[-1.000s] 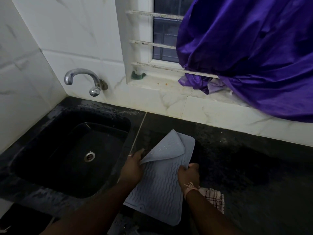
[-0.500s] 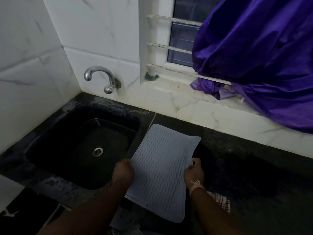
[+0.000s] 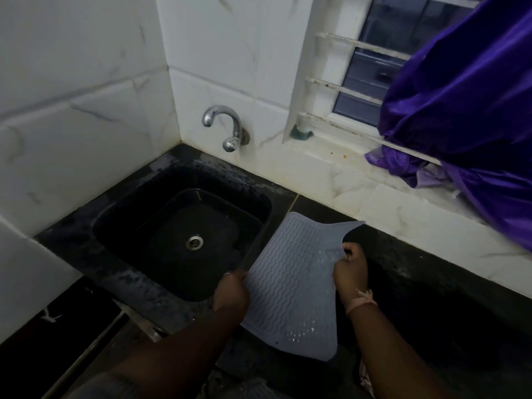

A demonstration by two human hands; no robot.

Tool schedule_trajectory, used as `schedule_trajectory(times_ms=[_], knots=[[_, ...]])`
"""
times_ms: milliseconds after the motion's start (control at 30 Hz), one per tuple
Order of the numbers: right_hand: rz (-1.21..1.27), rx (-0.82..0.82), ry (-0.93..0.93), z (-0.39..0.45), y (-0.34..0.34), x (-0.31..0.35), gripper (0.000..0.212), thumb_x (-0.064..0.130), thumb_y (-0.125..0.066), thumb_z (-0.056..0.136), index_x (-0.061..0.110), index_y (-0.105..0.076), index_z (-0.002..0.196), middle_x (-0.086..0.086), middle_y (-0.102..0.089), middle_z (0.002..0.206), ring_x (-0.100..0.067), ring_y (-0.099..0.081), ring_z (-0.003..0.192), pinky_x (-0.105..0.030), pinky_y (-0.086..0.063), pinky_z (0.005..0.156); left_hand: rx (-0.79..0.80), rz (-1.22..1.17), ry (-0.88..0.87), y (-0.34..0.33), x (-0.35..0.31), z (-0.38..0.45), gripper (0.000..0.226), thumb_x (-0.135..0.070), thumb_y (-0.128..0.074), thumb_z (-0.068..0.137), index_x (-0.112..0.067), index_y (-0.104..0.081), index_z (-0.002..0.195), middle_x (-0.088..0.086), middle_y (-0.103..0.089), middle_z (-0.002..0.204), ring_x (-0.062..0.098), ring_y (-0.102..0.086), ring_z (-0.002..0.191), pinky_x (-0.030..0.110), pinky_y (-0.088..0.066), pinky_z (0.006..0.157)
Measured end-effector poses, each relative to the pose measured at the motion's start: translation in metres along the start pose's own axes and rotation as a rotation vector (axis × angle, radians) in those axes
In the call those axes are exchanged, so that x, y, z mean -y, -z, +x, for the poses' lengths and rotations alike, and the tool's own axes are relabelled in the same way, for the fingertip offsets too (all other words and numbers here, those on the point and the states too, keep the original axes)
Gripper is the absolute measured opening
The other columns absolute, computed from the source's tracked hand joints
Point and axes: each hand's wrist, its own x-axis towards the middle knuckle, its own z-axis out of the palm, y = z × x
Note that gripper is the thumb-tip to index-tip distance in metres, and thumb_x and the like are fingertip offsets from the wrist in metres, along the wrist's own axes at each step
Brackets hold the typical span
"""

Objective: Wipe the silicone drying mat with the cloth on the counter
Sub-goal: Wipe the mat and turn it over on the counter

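Observation:
The grey silicone drying mat (image 3: 290,280), ribbed with wavy lines and dotted with water drops, is held up off the black counter (image 3: 431,298) just right of the sink. My left hand (image 3: 231,292) grips its left edge. My right hand (image 3: 349,272) pinches its right edge, where the mat bends. Only a sliver of the checked cloth (image 3: 365,378) shows, under my right forearm near the bottom edge.
A black sink (image 3: 129,226) with a metal drain (image 3: 194,242) lies to the left. A chrome tap (image 3: 227,128) juts from the white tiled wall. Purple fabric (image 3: 466,105) hangs over the barred window at the right, down to the sill.
The folded far corner of the mat has opened out flat. Both hands have lifted the mat and carried it a little toward the sink. The camera has swung left.

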Motion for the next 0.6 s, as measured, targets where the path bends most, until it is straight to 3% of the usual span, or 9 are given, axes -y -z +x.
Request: schedule_trajectory(times_ms=[233, 367, 467, 600], knots=[[0.039, 0.084, 0.102, 0.007, -0.024, 0.077, 0.019, 0.002, -0.06, 0.094, 0.014, -0.065, 0.108, -0.009, -0.071, 0.102, -0.024, -0.068, 0.09, -0.037, -0.057, 0.08, 0.004, -0.212, 0.077, 0.005, 0.0, -0.005, 0.043, -0.002, -0.045, 0.094, -0.021, -0.072, 0.121, 0.004, -0.068, 0.129, 0.022, -0.062, 0.12, 0.033, -0.047, 0.106], [0.024, 0.118, 0.162, 0.009, -0.038, 0.113, 0.019, 0.002, -0.06, 0.095, 0.016, -0.065, 0.107, -0.005, -0.07, 0.1, -0.021, -0.066, 0.089, -0.029, -0.053, 0.073, 0.004, -0.321, 0.131, 0.006, 0.0, -0.004, 0.043, 0.002, -0.047, 0.087, -0.017, -0.074, 0.112, 0.006, -0.072, 0.121, 0.024, -0.065, 0.114, 0.033, -0.051, 0.1], [-0.003, 0.143, 0.216, 0.013, -0.045, 0.135, 0.02, 0.004, -0.061, 0.094, 0.022, -0.066, 0.101, 0.001, -0.071, 0.094, -0.013, -0.066, 0.08, -0.019, -0.05, 0.057, 0.003, -0.465, 0.206, 0.003, 0.0, 0.001, 0.03, 0.005, -0.053, 0.089, -0.007, -0.073, 0.108, 0.012, -0.072, 0.117, 0.028, -0.065, 0.114, 0.031, -0.05, 0.1], [-0.015, 0.195, 0.236, 0.02, -0.049, 0.16, 0.022, 0.009, -0.065, 0.091, 0.031, -0.067, 0.095, 0.001, -0.073, 0.095, -0.02, -0.07, 0.085, -0.027, -0.051, 0.067, -0.014, -0.62, 0.303, 0.002, -0.002, 0.005, 0.018, 0.004, -0.062, 0.09, -0.001, -0.075, 0.102, 0.016, -0.074, 0.11, 0.03, -0.068, 0.108, 0.032, -0.052, 0.098]])
